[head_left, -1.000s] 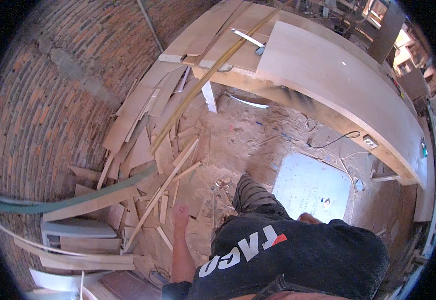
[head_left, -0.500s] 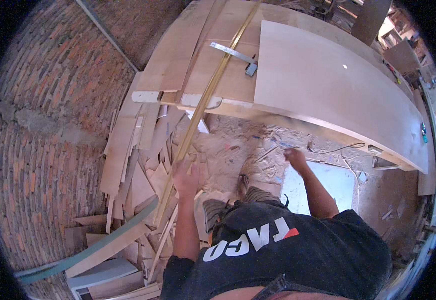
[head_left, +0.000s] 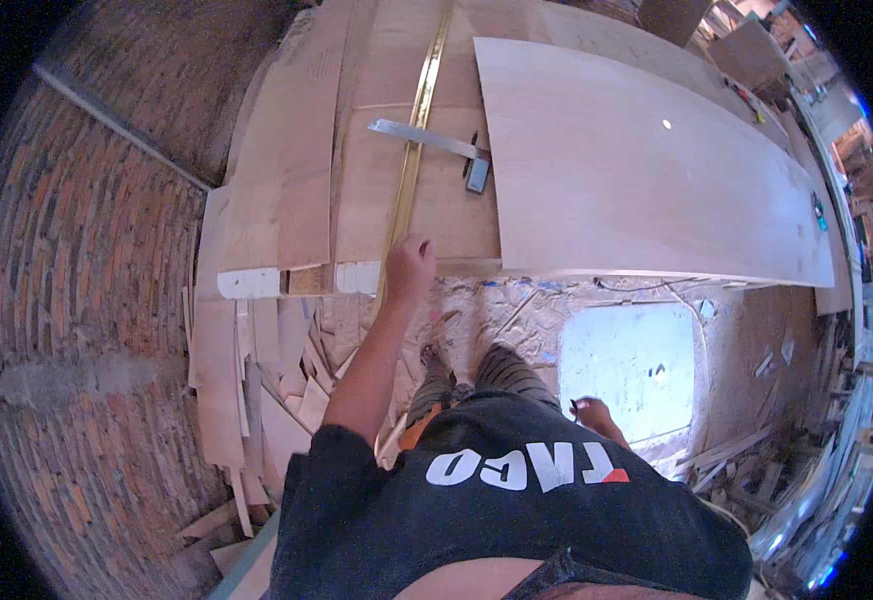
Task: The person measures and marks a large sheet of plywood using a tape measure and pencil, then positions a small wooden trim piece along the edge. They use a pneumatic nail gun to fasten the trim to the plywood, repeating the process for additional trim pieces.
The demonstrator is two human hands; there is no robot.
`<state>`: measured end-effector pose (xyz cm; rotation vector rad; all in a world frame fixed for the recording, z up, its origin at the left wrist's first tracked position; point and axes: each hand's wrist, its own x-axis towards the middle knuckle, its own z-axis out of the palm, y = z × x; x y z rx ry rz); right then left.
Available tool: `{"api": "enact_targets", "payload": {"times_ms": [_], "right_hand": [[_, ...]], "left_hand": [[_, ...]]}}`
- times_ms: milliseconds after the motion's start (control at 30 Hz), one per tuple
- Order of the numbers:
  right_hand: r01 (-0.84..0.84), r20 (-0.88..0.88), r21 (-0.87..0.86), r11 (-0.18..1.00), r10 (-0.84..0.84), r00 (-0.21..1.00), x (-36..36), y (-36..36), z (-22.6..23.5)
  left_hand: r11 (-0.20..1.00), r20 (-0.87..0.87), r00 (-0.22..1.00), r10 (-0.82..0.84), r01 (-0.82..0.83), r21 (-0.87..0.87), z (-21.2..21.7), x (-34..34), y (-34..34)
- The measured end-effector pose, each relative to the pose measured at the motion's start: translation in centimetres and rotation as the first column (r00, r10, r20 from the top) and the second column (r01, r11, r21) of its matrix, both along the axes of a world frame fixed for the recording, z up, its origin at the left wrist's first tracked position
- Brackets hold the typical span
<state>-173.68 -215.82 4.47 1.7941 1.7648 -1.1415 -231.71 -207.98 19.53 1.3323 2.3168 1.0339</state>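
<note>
The left hand point(head_left: 409, 262) grips the long yellow strip point(head_left: 415, 150) at the counter point(head_left: 287, 200) edge (the right hand point(head_left: 597, 412) hangs loosely curled), so slide it steadily and straight.

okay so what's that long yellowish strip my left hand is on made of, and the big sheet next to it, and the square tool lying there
The long strip under the left hand looks like brass-coloured metal or varnished wood; its yellow sheen leaves that open. The big sheet seems to be plywood or veneer: pale, matte, with faint grain. The square tool appears to be metal, with a grey shiny blade and a darker stock.
</note>
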Motion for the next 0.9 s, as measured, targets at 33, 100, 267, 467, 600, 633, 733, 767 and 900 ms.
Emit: {"api": "enact_targets", "payload": {"times_ms": [33, 100, 267, 467, 600, 633, 733, 767, 900], "right_hand": [[0.096, 0.005, -0.096, 0.991, -0.096, 0.995, 1.1, -2.4, -0.8], [0.075, 0.009, -0.15, 0.986, -0.074, 0.997, 2.0, -5.7, -1.5], [0.113, -0.083, -0.136, 0.984, -0.125, 0.989, 2.4, -9.3, -5.4], [-0.287, -0.01, 0.224, 0.931, 0.297, 0.955, 15.7, -10.8, -6.1], [0.589, -0.116, 0.143, 0.795, -0.577, 0.808, 4.2, 0.9, -3.3], [0.605, -0.117, 0.181, 0.775, -0.594, 0.796, 4.1, 2.3, -2.3], [0.574, -0.109, 0.276, 0.771, -0.568, 0.816, 3.1, 6.9, -0.6], [0.606, -0.136, 0.257, 0.753, -0.593, 0.794, 2.9, 8.0, 0.0], [0.612, -0.154, 0.29, 0.735, -0.596, 0.788, 1.7, 9.7, 1.1]], "left_hand": [[1.0, 0.019, 1.0, -0.016, 0.016, 0.014, -0.8, -1.1, 2.5], [0.997, 0.042, 0.998, -0.048, 0.046, 0.06, -3.3, -3.4, 7.4], [0.992, 0.083, 0.995, -0.061, 0.07, -0.109, -6.8, -8.6, 19.5], [0.943, 0.255, 0.911, -0.323, 0.332, 0.011, -12.4, -1.5, 25.3], [0.98, 0.081, 0.979, -0.187, 0.191, -0.052, -5.2, -5.1, 23.6], [0.976, 0.017, 0.976, -0.216, 0.216, 0.036, -4.2, -3.7, 23.8], [0.979, -0.072, 0.977, -0.2, 0.197, -0.052, -5.6, -5.4, 24.1], [0.975, -0.085, 0.979, -0.185, 0.172, -0.142, -6.6, -6.3, 24.3], [0.883, -0.317, 0.93, -0.187, 0.018, -0.47, -7.4, -7.3, 26.3]]}}
